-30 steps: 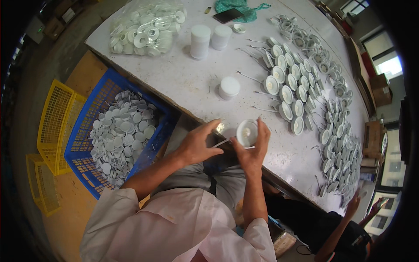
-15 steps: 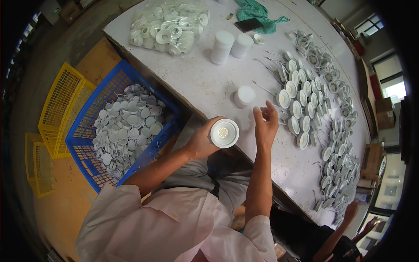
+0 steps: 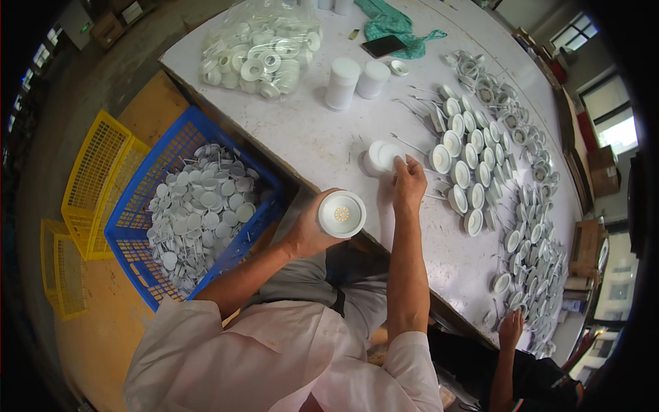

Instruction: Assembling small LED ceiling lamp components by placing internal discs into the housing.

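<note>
My left hand (image 3: 307, 230) is closed round a white LED downlight (image 3: 351, 224), whose open face is turned up and shows a ring of small yellowish LEDs at its centre. At the table, the fingers of my right hand (image 3: 410, 184) pinch the edge of a thin white disc (image 3: 390, 156). That disc overlaps the top of a short stack of white discs (image 3: 373, 162), shifted to its right. Several finished-looking downlights (image 3: 441, 159) with wires lie in rows just right of my right hand.
A blue basket (image 3: 141, 199) full of round lamp parts stands left of the table, beside yellow baskets (image 3: 96, 172). Farther back are a clear bag of white rings (image 3: 261, 51), taller white stacks (image 3: 342, 86), a phone (image 3: 383, 46) and green cloth (image 3: 398, 27). A co-worker's hand (image 3: 511, 328) reaches in at right.
My right hand has come down onto the stack and taken hold of a disc, sliding it rightward. My left hand has shifted slightly left with the downlight. The co-worker's hand has moved to the lamps.
</note>
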A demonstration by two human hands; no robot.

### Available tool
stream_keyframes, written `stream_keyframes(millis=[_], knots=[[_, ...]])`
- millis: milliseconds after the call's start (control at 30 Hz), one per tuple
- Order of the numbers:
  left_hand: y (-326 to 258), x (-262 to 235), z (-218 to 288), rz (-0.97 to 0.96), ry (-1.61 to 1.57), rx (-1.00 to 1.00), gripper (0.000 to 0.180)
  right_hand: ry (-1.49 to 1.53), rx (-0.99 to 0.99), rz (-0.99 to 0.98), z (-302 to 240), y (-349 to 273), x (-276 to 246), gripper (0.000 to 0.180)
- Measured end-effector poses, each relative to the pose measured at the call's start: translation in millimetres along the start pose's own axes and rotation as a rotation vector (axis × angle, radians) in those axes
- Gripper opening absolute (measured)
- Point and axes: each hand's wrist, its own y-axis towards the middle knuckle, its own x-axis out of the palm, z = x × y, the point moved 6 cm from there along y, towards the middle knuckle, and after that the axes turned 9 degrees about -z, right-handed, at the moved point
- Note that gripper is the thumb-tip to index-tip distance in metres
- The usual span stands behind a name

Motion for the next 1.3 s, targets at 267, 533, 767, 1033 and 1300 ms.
stream_keyframes(millis=[267,533,767,1033,1300], knots=[[1,12,-15,-0.025,-0.072,-0.066,0.081,0.428,0.106,0.013,11,-25,-24,0.011],[15,27,-14,-0.132,-0.152,-0.119,0.083,0.525,0.101,-0.036,-2,-80,-28,0.01],[23,46,-24,-0.176,-0.444,-0.221,0.08,0.183,-0.047,0.05,-8,-115,-48,0.015],[26,64,-28,-0.304,-0.704,-0.295,0.08,-0.716,-0.841,-0.063,-49,-162,-27,0.039],[30,74,-16,-0.378,-0.702,-0.251,0.072,-0.839,-0.894,-0.095,-36,-169,-24,0.052]])
